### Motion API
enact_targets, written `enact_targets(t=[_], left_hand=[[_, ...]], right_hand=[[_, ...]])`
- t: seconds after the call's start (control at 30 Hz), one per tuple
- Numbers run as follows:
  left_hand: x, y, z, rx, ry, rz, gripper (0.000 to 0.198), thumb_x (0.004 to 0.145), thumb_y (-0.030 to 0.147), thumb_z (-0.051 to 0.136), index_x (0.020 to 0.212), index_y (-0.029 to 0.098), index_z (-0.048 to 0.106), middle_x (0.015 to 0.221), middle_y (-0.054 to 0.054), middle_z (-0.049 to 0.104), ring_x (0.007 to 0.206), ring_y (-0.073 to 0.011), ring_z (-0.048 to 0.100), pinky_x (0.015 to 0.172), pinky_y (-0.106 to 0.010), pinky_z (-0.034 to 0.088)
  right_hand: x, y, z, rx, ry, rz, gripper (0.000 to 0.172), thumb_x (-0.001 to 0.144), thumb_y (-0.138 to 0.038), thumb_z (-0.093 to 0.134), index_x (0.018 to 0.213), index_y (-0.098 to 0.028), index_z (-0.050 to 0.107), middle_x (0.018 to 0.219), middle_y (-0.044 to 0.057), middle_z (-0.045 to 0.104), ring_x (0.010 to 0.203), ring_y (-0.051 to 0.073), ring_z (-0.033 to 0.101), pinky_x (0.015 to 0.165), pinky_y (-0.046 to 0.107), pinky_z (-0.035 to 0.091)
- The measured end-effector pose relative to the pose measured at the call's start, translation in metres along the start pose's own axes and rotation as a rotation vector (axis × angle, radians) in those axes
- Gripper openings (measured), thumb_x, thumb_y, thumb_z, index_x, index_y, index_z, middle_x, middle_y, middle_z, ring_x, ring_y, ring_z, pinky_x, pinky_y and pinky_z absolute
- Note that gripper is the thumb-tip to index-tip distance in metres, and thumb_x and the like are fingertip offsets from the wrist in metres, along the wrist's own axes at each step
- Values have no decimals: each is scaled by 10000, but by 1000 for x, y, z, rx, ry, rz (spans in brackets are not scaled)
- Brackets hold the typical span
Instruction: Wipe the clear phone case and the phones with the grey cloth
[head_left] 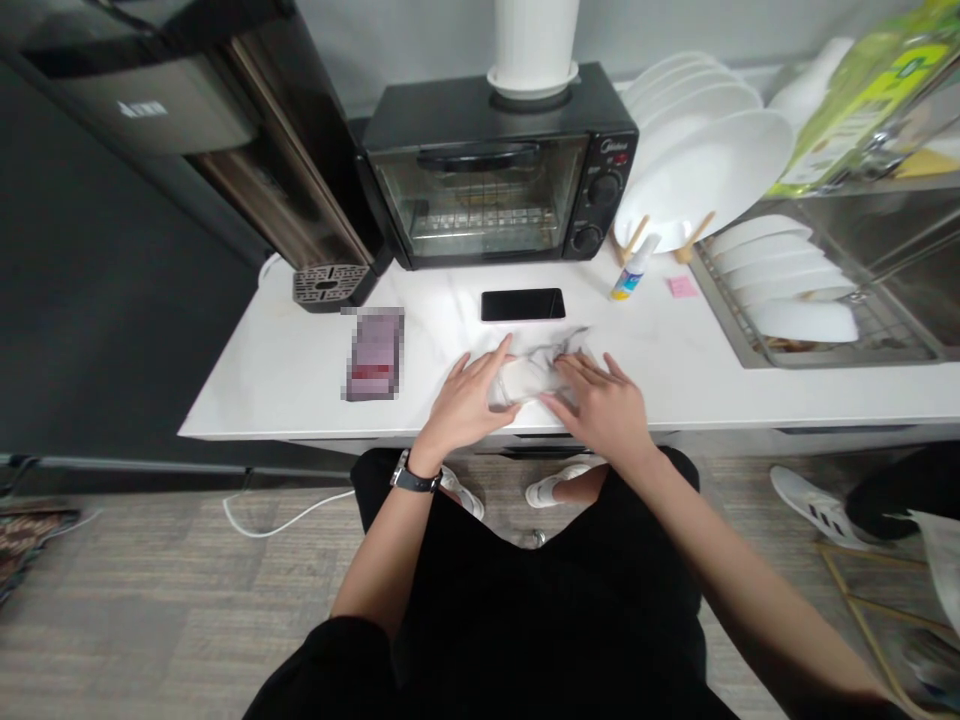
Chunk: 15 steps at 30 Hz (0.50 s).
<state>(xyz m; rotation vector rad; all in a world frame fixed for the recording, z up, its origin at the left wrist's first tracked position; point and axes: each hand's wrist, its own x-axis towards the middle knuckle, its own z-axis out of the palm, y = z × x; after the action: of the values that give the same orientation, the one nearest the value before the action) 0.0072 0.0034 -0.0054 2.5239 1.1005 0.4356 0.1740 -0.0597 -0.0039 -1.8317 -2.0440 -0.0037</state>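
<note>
On the white counter, close to its front edge, lies a pale, flat, roughly rectangular item (523,380). Its exact kind I cannot make out. My left hand (471,398) grips its left end, thumb at the near side and fingers at the far side. A crumpled, greyish, thin wrapper or cloth (574,345) covers the item's right end. The bent fingers of my right hand (606,402) press on this crumpled material, partly hiding it, with the thumb at the near edge. Just beyond both hands a black-screened phone (523,304) lies flat.
A blurred purple packet (376,352) lies left on the counter (247,370). Behind stand a drink dispenser (300,150), a toaster oven (495,200) and racked white plates (705,160). A small spray bottle (632,270) and pink note (683,288) sit near the sink (892,350). Another person's shoe (814,505) shows right.
</note>
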Motion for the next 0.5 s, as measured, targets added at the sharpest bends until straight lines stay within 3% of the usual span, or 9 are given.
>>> enact_targets(t=[0.13, 0.2, 0.4, 0.5], left_hand=[[-1, 0, 0, 24, -8, -10, 775, 613, 341, 473, 1201, 236, -21, 1142, 0, 358, 1056, -142, 309, 948, -336, 87], [-1, 1, -1, 31, 1, -8, 772, 616, 345, 466, 1201, 235, -25, 1136, 4, 363, 1052, -137, 315, 952, -328, 88], [0, 3, -3, 39, 7, 1, 769, 628, 351, 449, 1202, 227, -47, 1136, 12, 372, 1069, -135, 302, 957, -325, 94], [1, 2, -4, 40, 6, 12, 752, 634, 332, 449, 1205, 231, -30, 1150, 12, 362, 1075, -136, 297, 961, -317, 95]], right_hand=[[2, -27, 5, 147, -83, -204, 433, 721, -415, 347, 1058, -145, 387, 1079, 55, 438, 1064, 163, 291, 925, 343, 147], [-3, -29, 2, 184, -112, -228, 411, 726, -416, 335, 1049, -169, 396, 1063, 35, 453, 1056, 146, 304, 930, 335, 142], [-13, 8, -6, 70, -44, 24, 309, 769, -321, 285, 1028, -211, 414, 1041, 12, 470, 1042, 128, 327, 945, 338, 94], [-4, 6, -3, 26, 13, 84, 377, 747, -364, 312, 1063, -172, 383, 1087, 51, 429, 1065, 166, 293, 940, 363, 94]])
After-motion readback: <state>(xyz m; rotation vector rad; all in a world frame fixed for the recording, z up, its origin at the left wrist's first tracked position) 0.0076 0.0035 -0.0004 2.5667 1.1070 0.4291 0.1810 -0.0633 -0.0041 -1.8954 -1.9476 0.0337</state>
